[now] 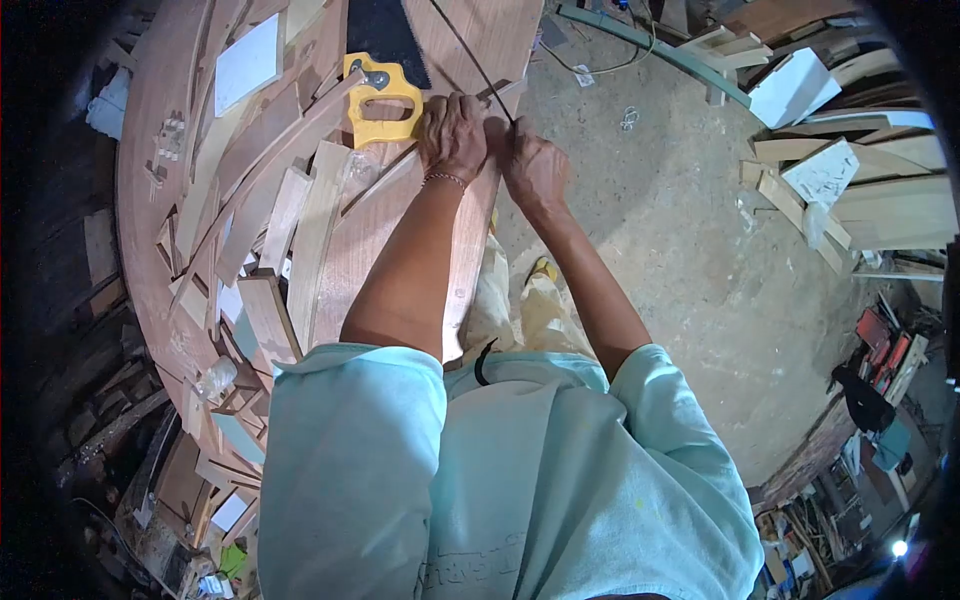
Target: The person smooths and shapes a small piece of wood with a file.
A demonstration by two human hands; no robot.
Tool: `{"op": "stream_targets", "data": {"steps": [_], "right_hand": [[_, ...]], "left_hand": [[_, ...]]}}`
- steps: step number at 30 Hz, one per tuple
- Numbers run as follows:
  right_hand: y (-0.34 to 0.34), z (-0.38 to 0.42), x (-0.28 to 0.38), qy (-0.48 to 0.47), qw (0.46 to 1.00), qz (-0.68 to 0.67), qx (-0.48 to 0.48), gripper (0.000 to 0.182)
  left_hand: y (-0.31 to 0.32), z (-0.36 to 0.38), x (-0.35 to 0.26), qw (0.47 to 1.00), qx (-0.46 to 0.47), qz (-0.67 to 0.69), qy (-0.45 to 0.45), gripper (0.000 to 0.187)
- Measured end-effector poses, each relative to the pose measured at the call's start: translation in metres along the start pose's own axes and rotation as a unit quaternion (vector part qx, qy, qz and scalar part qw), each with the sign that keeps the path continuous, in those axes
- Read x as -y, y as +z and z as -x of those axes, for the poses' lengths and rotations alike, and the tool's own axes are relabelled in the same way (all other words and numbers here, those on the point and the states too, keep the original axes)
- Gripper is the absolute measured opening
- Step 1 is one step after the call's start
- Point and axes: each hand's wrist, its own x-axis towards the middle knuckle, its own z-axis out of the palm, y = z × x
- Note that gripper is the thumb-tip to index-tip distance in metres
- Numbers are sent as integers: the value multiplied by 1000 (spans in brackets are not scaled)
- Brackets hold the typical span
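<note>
Head view: beside the counter's (375, 245) right edge, our right hand (537, 165) is gripping the dark strip (475, 57); our left hand (455, 137) is curling, its hold unclear. Loosening fingers could send the strip into the saw (382, 40).

from where i sit, the view is moderately lit, with a cool cast on the shirt (500, 450). a small lamp (900, 548) burns out to white at lower right, with a purple flare beside it. soft shadows dull parts of the floor (700, 300), while a pale sheen crosses the tabletop (375, 245). the tabletop's left edge bows outward through the wide lens. i get black corners, grainy, murky margins, and a fairly sharp left hand (455, 135) and right hand (535, 165).
</note>
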Motion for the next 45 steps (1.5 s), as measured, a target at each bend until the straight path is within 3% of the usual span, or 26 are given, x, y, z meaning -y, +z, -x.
{"op": "stream_targets", "data": {"steps": [6,24,28,40,43,45], "right_hand": [[-5,-9,8,7,999,0,41,28],[3,-14,6,-35,999,10,24,25],[4,-15,7,-29,998,31,40,24],[11,-9,3,-49,998,33,20,22],[17,12,-14,-72,997,-21,-9,22],[1,40,-21,-1,997,49,55,18]], "left_hand": [[-1,3,2,1000,25,-6,4,12],[2,3,4,1000,2,-1,21,15],[-1,3,2,998,41,-40,12,12],[-4,3,1,999,32,-5,22,15],[-1,2,2,999,23,-33,9,13],[-3,3,1,1000,14,-17,14,10]]}}
